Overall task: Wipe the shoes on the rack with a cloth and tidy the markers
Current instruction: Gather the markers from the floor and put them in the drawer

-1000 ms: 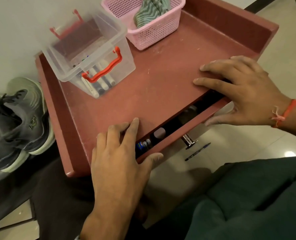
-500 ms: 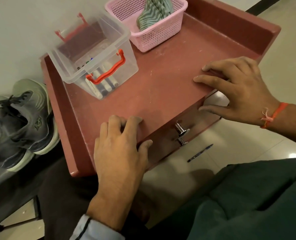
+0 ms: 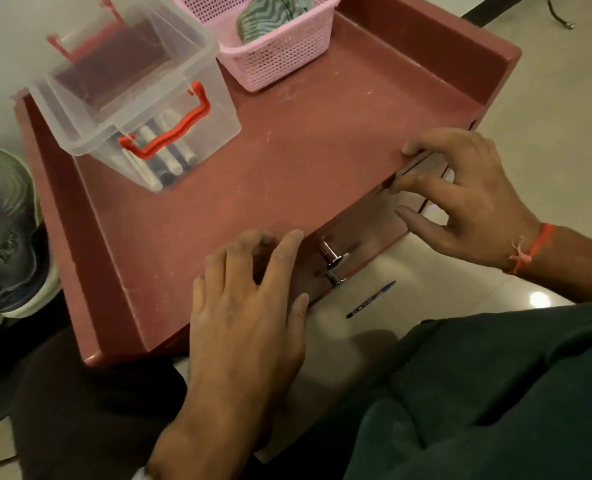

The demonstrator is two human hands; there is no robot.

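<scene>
Both hands lie on the red bench's (image 3: 287, 174) front edge: left hand (image 3: 249, 306) flat, right hand (image 3: 460, 199) loosely spread (neither holding anything). Markers (image 3: 164, 157) lie in the clear box (image 3: 138, 95) on the bench's far left corner.

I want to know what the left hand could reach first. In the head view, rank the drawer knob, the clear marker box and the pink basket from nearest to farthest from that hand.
From the left hand:
1. Drawer knob, just to its right on the drawer front.
2. Clear marker box, back left on the red top.
3. Pink basket, at the back, holding a striped cloth.
</scene>
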